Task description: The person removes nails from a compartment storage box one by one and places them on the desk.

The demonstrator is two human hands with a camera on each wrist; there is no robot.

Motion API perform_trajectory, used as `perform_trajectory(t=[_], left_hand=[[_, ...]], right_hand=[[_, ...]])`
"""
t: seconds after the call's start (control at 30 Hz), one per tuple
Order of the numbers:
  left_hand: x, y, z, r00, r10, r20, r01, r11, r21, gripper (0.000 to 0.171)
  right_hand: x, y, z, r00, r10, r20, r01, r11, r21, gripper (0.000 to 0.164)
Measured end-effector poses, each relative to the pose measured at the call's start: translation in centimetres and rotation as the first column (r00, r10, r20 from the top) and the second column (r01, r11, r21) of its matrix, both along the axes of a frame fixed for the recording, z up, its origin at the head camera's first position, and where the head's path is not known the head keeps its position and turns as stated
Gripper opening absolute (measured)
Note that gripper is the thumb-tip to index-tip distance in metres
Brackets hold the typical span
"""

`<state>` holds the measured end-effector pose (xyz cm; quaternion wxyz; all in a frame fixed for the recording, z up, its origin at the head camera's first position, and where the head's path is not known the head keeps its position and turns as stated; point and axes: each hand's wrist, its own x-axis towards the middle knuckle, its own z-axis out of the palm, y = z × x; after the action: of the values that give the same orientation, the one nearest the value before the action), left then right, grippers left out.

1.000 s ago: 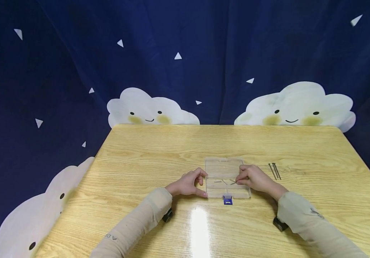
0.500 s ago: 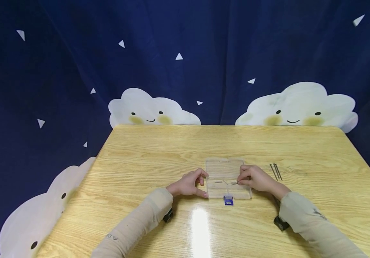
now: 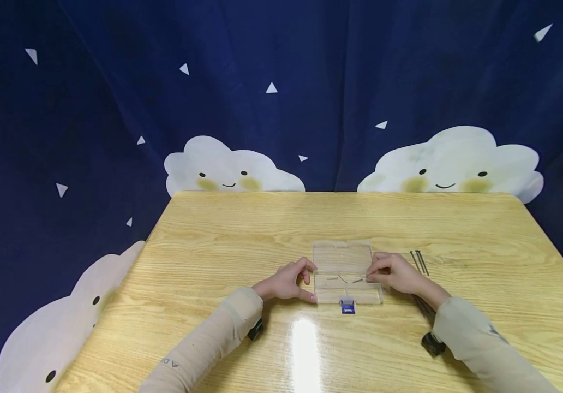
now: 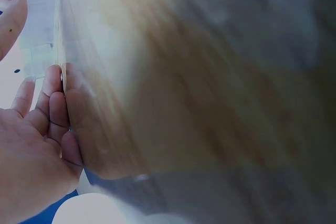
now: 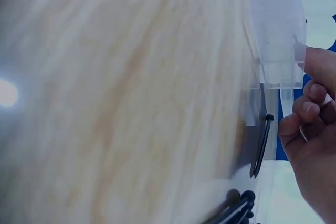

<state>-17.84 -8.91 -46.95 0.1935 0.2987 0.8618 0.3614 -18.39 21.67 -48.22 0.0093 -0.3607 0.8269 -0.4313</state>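
Observation:
A clear plastic box (image 3: 323, 293) lies with its lid (image 3: 342, 254) folded back and a blue latch (image 3: 347, 307) at its front. Three small, thin, nail-like metal pieces (image 3: 357, 281) lie in its back compartments. My left hand (image 3: 288, 279) touches the box's left side, thumb at the front corner and index finger near the lid's hinge. At the right end, my right hand (image 3: 394, 272) has its fingertips by the back compartment's edge, and no held piece shows. In the right wrist view the thumb of the right hand (image 5: 315, 124) is partly hidden behind the box wall (image 5: 283, 72).
Long dark nails (image 3: 419, 262) lie on the wooden table (image 3: 232, 229) behind my right hand. More dark nails (image 3: 424, 308) lie partly under the right forearm. A dark blue curtain (image 3: 262, 109) with clouds hangs behind the table.
My right hand has drawn slightly right and let go of the small metal piece, which now lies in the back compartment. My left hand has stayed at the box's left side.

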Motion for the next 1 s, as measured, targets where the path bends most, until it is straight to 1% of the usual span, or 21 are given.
perform_trajectory(t=[0.17, 0.33, 0.4, 0.47, 0.53, 0.6, 0.7, 1.0], left_hand=[[0.0, 0.0, 0.1, 1.000, -0.004, 0.002, 0.004, 1.000, -0.011, 0.060], [0.0, 0.1, 0.2, 1.000, 0.002, 0.004, -0.002, 1.000, 0.005, 0.059], [0.0, 0.1, 0.1, 1.000, 0.003, 0.000, -0.003, 1.000, 0.012, 0.059], [0.0, 0.1, 0.1, 1.000, 0.005, 0.000, -0.005, 1.000, 0.016, 0.059], [0.1, 0.1, 0.2, 1.000, 0.007, 0.002, -0.007, 1.000, 0.016, 0.059], [0.2, 0.1, 0.3, 1.000, 0.007, 0.007, -0.007, 1.000, 0.020, 0.059], [0.2, 0.1, 0.3, 1.000, 0.007, 0.006, -0.007, 1.000, 0.020, 0.060], [0.2, 0.1, 0.2, 1.000, 0.017, 0.014, -0.018, 1.000, 0.016, 0.060]], right_hand=[[0.5, 0.3, 0.4, 1.000, -0.015, -0.009, 0.015, 0.999, -0.042, 0.009], [1.4, 0.4, 2.3, 1.000, -0.011, 0.019, 0.013, 0.995, -0.103, 0.010], [1.5, 0.6, 2.7, 0.999, -0.016, 0.027, 0.019, 0.993, -0.117, 0.009], [1.3, 1.1, 2.6, 0.999, -0.025, 0.036, 0.030, 0.991, -0.128, 0.009], [0.9, 1.6, 2.0, 0.999, -0.044, 0.033, 0.048, 0.989, -0.140, 0.009], [0.6, 2.1, 1.4, 0.997, -0.066, 0.035, 0.070, 0.987, -0.143, 0.009], [0.3, 2.7, 1.0, 0.995, -0.093, 0.034, 0.096, 0.986, -0.133, 0.008], [-0.1, 3.8, 0.9, 0.986, -0.166, 0.030, 0.168, 0.981, -0.095, 0.006]])
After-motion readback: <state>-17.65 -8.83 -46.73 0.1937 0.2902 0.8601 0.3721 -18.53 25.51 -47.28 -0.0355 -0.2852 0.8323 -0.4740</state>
